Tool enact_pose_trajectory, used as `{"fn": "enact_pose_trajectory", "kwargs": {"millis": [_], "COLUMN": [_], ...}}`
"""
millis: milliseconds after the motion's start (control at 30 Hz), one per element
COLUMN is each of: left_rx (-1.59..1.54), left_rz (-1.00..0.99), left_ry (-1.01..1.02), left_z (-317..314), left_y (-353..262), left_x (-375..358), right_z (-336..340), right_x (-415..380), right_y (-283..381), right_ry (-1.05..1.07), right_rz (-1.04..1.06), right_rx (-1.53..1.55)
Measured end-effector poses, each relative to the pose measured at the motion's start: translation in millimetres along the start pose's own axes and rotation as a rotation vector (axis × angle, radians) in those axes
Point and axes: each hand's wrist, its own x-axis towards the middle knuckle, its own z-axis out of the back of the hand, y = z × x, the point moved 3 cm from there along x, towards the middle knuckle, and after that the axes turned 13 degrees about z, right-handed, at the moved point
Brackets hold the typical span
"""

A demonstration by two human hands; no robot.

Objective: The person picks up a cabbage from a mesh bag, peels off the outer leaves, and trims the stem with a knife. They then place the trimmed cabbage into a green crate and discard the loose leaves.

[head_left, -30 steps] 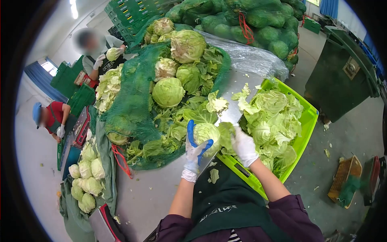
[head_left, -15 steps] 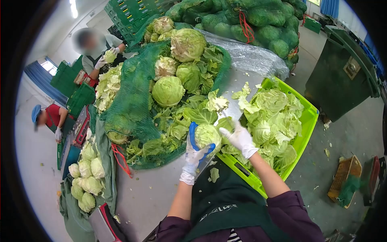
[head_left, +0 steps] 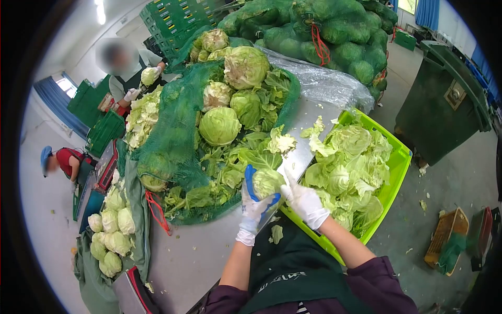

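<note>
A pale green cabbage (head_left: pixel 267 183) rests in my left hand (head_left: pixel 254 206), which wears a white glove with blue on the thumb and fingers and is wrapped round it from the left and below. My right hand (head_left: pixel 307 205), in a white glove, is at the cabbage's right side with its fingers pointing up toward it; whether they pinch a leaf is too small to tell. Above the cabbage, loose leaves and a cut piece (head_left: pixel 281 142) lie at the edge of a green net sack (head_left: pixel 175 123) that holds whole cabbages (head_left: pixel 219 126).
A lime green crate (head_left: pixel 398 172) full of leaves (head_left: pixel 351 170) stands right of the table (head_left: pixel 180 256). Trimmed cabbages (head_left: pixel 117 242) lie at left. Two co-workers stand at left, one holding a cabbage (head_left: pixel 149 76). A dark green bin (head_left: pixel 436 104) is at right.
The leaf between my right hand and the cabbage is gone from there. My right hand has shifted slightly left and down, its fingers now closer together. The nearer co-worker's hands have moved apart.
</note>
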Motion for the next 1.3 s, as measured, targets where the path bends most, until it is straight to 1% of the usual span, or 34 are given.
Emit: {"fn": "enact_pose_trajectory", "kwargs": {"millis": [33, 67, 133, 167, 200, 233, 267, 333, 367, 400, 467, 500, 533, 567, 600, 633, 667, 700, 733, 800, 833, 867, 933, 967, 1000, 1033, 1067, 1133, 1167, 1200, 1267, 1300], "left_rx": [0.215, 0.431, 0.432, 0.437, 0.44, 0.388, 0.391, 0.268, 0.376, 0.374, 0.209, 0.207, 0.571, 0.934, 0.932, 0.941, 0.951, 0.868, 0.866, 0.52, 0.602, 0.599, 0.121, 0.161, 0.163, 0.484, 0.801, 0.76, 0.719, 0.72, 0.668, 0.688], "left_rz": [-0.094, -0.184, -0.158, -0.178, -0.2, -0.157, -0.16, -0.168, -0.188, -0.188, -0.107, -0.107, -0.268, -0.432, -0.438, -0.45, -0.463, -0.421, -0.428, -0.165, -0.17, -0.167, 0.127, 0.07, 0.075, -0.052, -0.184, -0.182, -0.186, -0.197, -0.345, -0.277], "left_ry": [-0.048, -0.098, -0.131, -0.134, -0.134, -0.106, -0.098, -0.029, -0.029, -0.034, 0.037, 0.037, 0.008, -0.018, -0.011, -0.057, -0.106, -0.169, -0.171, -0.065, -0.076, -0.072, 0.015, 0.02, 0.025, -0.045, -0.117, -0.084, -0.054, -0.051, -0.01, -0.039], "left_z": [-2.5, -5.1, -4.2, -1.9, -0.4, -2.9, -4.0, -3.8, -3.3, -0.5, 2.0, 3.1, -3.8, -11.9, -16.3, -20.7, -24.5, -23.8, -24.0, -20.4, -21.2, -29.6, -42.9, -39.8, -35.3, -31.2, -30.8, -37.1, -40.1, -39.0, -33.2, -35.6], "left_y": [-3.3, -5.3, -1.0, 1.8, 4.7, 2.3, 1.0, -2.3, -7.9, -4.7, 1.9, 0.0, -14.6, -23.6, -24.4, -23.6, -21.8, -14.0, -9.2, 6.6, 4.0, -8.2, -22.3, -15.0, -8.8, -8.4, -8.2, -16.8, -20.5, -15.4, -1.1, -12.7], "left_x": [-1.4, -3.2, -5.8, -5.1, -5.1, -10.6, -16.2, -25.1, -27.6, -27.1, -23.3, -23.6, -26.6, -28.7, -28.7, -30.4, -32.3, -32.7, -30.6, -23.9, -22.4, -25.6, -29.1, -26.7, -24.0, -22.8, -23.3, -30.8, -32.8, -31.1, -32.4, -32.8], "right_z": [-7.2, -12.0, -17.4, -18.3, -21.4, -24.7, -26.5, -21.7, -5.9, 3.1, 16.8, 14.0, 11.0, 5.2, 1.3, 1.4, 0.3, -0.5, 1.2, 2.3, 1.8, 10.5, 28.0, 28.1, 27.0, 25.8, 26.1, 28.6, 17.2, 7.3, 4.3, 0.2], "right_x": [0.3, 3.3, 7.7, 11.2, 18.5, 26.0, 29.1, 24.5, 18.6, 13.9, 5.2, 3.6, 0.7, -2.6, -4.8, -6.1, -5.8, -5.1, -4.9, -9.2, -11.4, -13.8, -15.0, -14.0, -12.8, -11.4, -8.7, -2.6, 3.6, 5.1, -2.1, -6.1], "right_y": [4.5, 0.6, -5.3, -12.6, -28.2, -54.1, -78.0, -111.6, -109.1, -99.6, -79.9, -68.6, -52.0, -39.8, -30.5, -25.9, -22.0, -20.4, -23.3, -34.4, -38.7, -31.5, -17.3, -19.8, -21.2, -22.4, -24.5, -33.8, -62.2, -89.3, -97.0, -90.6], "right_ry": [-0.152, -0.153, -0.241, -0.275, -0.275, -0.27, -0.269, -0.333, -0.34, -0.336, -0.347, -0.295, -0.234, -0.223, -0.212, -0.219, -0.155, -0.089, -0.094, -0.078, -0.085, -0.083, 0.025, 0.023, -0.014, -0.05, -0.051, -0.135, -0.127, -0.173, -0.213, -0.21], "right_rz": [0.069, 0.07, 0.052, -0.044, -0.046, -0.105, -0.166, -0.223, -0.288, -0.285, -0.362, -0.285, -0.198, -0.126, -0.051, -0.053, -0.051, -0.047, -0.043, -0.04, -0.044, -0.049, -0.031, -0.036, 0.023, 0.082, 0.079, -0.052, -0.141, -0.136, -0.228, -0.229], "right_rx": [0.053, 0.054, 0.065, 0.1, 0.102, 0.102, 0.102, 0.032, 0.057, 0.056, -0.004, 0.066, 0.055, 0.1, 0.144, 0.14, 0.131, 0.12, 0.116, 0.205, 0.176, 0.174, 0.024, 0.025, 0.009, -0.007, -0.007, 0.025, 0.036, 0.091, 0.103, 0.107]}}
